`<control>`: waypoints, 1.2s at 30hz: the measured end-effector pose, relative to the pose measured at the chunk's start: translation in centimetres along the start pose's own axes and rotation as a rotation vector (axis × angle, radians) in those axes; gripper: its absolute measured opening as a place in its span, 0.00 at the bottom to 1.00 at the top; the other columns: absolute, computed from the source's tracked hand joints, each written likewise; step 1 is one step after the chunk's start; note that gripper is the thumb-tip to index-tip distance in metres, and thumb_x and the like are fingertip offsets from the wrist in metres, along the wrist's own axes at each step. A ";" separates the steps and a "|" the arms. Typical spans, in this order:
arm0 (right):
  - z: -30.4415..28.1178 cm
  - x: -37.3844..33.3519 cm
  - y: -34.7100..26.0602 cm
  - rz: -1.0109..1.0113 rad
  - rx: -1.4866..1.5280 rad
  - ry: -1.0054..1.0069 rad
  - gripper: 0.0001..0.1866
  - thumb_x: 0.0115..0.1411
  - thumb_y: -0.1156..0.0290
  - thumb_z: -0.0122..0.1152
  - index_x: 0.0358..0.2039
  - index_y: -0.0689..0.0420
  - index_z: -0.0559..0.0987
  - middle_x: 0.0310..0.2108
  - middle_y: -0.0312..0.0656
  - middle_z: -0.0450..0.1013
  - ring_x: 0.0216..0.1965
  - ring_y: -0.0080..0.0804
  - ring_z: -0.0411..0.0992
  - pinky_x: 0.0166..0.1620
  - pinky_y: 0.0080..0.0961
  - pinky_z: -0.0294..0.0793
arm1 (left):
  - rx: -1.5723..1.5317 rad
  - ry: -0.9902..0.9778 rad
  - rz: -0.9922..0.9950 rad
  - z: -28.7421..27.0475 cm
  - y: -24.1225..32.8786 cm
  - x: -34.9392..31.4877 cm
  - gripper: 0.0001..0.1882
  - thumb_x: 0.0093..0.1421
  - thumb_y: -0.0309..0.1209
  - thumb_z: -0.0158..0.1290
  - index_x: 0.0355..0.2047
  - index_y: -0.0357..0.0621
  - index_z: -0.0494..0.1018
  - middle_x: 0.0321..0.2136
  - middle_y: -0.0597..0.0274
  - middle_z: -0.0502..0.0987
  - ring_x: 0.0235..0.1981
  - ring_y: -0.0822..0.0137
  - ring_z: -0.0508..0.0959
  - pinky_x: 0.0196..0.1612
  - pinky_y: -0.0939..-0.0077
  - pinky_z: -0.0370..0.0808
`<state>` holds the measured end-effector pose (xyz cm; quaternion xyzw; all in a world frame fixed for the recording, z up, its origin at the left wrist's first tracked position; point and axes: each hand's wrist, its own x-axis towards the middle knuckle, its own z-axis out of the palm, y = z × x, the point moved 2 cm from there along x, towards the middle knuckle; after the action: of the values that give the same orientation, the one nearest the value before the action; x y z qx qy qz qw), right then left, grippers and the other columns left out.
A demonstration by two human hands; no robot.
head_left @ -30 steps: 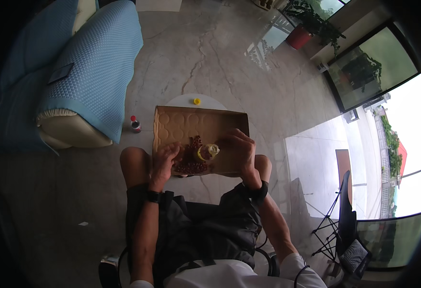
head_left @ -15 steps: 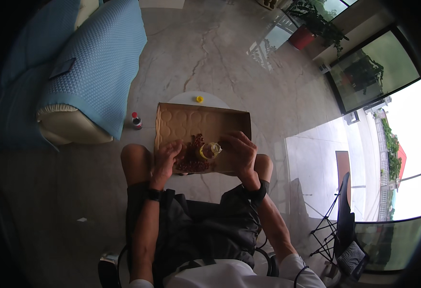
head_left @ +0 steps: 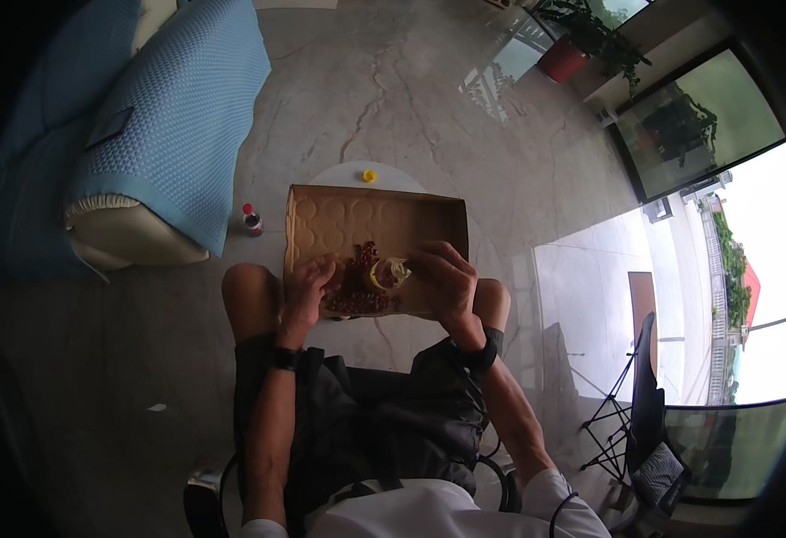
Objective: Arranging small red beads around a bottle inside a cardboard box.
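Well, little has changed over the last second. The shallow cardboard box (head_left: 429,220) sits a touch higher in the view, but so do the yellow cap (head_left: 369,177) and the red-capped bottle (head_left: 252,222) on the floor (head_left: 164,309), so that looks like the head tipping, rather than anything being pushed. The clear bottle (head_left: 382,276) with a yellow band stays in the right-hand part of the box's near half, just beside the small dark red pieces (head_left: 357,300); whether it stands upright or leans a little, I cannot tell from above.

The clearest difference is at the right hand (head_left: 448,282): its bent fingers appear slightly nearer the bottle's uncapped mouth. Their tips are bunched close together beside it, but whether they pinch a piece, or touch the rim, is too small to tell. The left hand (head_left: 302,294) keeps its place over the box's left side, next to the loose pieces, fingers curled; I cannot tell whether they hold anything.

For the work in hand, this suggests a small adjustment at the bottle's mouth and no visible advance: plenty of pieces lie loose, and the cap rests apart on the round white table (head_left: 344,175) beyond the box.
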<state>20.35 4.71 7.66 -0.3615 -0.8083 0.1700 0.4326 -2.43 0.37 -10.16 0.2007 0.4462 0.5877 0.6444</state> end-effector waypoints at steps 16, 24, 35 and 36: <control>-0.5 -0.4 0.4 -0.006 -0.021 -0.069 0.14 0.51 0.84 0.72 0.40 0.63 0.85 0.40 0.46 0.81 0.42 0.44 0.79 0.46 0.34 0.80 | -0.004 0.016 -0.003 0.1 0.4 -0.4 0.18 0.69 0.38 0.61 0.54 0.45 0.79 0.41 0.68 0.82 0.36 0.74 0.79 0.40 0.78 0.74; -0.1 -0.5 0.9 -0.059 -0.017 -0.125 0.15 0.51 0.82 0.72 0.41 0.61 0.85 0.41 0.45 0.81 0.42 0.44 0.79 0.45 0.34 0.81 | 0.014 0.032 -0.004 0.0 0.0 -0.2 0.15 0.69 0.37 0.61 0.51 0.45 0.80 0.41 0.69 0.82 0.37 0.75 0.79 0.40 0.78 0.75; -1.4 -2.1 2.9 0.057 0.084 0.008 0.14 0.50 0.81 0.72 0.39 0.60 0.85 0.41 0.44 0.81 0.41 0.45 0.80 0.45 0.34 0.81 | 0.739 -0.068 0.048 0.6 0.7 0.3 0.22 0.60 0.32 0.66 0.54 0.40 0.78 0.41 0.64 0.82 0.41 0.68 0.81 0.46 0.71 0.78; -1.5 -2.8 3.5 0.150 0.081 0.011 0.13 0.51 0.80 0.72 0.39 0.60 0.85 0.40 0.45 0.82 0.40 0.45 0.81 0.44 0.33 0.81 | 0.969 -0.047 0.111 1.3 0.9 0.2 0.26 0.56 0.31 0.68 0.55 0.38 0.77 0.41 0.61 0.83 0.43 0.63 0.82 0.49 0.69 0.78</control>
<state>24.10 4.97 4.86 -0.4040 -0.7689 0.2324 0.4376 -1.95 1.08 -8.81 0.5143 0.6424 0.3410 0.4545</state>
